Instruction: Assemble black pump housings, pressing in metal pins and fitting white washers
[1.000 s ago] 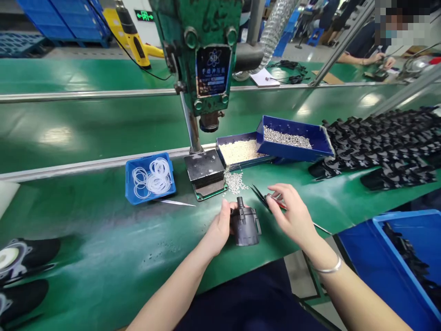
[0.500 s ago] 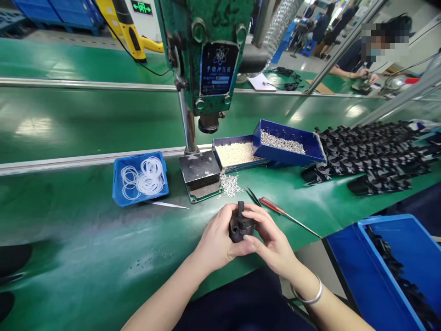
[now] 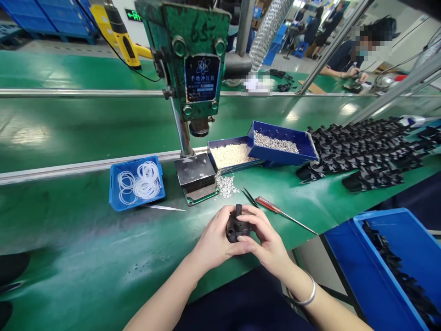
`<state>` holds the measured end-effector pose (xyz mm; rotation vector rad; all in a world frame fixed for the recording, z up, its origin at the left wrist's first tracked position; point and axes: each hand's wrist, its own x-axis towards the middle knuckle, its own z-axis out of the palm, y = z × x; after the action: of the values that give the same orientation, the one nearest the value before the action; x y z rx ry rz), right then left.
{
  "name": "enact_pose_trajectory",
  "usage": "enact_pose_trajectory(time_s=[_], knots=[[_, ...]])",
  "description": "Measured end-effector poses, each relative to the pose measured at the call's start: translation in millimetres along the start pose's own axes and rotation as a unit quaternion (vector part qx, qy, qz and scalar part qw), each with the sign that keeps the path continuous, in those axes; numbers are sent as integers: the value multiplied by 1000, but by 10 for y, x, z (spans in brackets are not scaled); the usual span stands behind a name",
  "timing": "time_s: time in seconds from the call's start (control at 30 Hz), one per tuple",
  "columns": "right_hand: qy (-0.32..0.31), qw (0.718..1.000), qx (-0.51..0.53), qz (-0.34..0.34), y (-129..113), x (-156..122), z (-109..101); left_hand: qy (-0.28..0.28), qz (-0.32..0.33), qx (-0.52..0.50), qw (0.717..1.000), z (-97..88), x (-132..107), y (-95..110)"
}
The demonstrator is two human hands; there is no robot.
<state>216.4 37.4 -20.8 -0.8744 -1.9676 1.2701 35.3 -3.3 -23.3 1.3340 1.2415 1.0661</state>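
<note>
Left hand point(image 3: 214, 238) and right hand point(image 3: 270, 241) curl closed around a black housing point(image 3: 235, 229)

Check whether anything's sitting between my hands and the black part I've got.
Nothing visible. The left hand and the right hand both touch the black part directly, one from each side. The tweezers and red-handled screwdriver lie just beyond the right hand, not in between.

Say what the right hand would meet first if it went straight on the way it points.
The right hand would meet the black part first, since its fingers touch it. Beyond that, probably the left hand, though depth is hard to judge.
</note>
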Motion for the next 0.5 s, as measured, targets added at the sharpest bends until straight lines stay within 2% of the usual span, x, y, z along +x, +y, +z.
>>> enact_pose_trajectory(time_s=[0.13, 0.33, 0.5], knots=[[11, 1000, 3, 17, -7, 9, 18, -17, -20, -16, 1000, -4, 3, 44], [16, 998, 16, 60, -68, 15, 25, -40, -87, -56, 994, 1, -16, 110], [58, 989, 78, 112, -100, 54, 38, -41, -101, -50, 993, 11, -50, 112]])
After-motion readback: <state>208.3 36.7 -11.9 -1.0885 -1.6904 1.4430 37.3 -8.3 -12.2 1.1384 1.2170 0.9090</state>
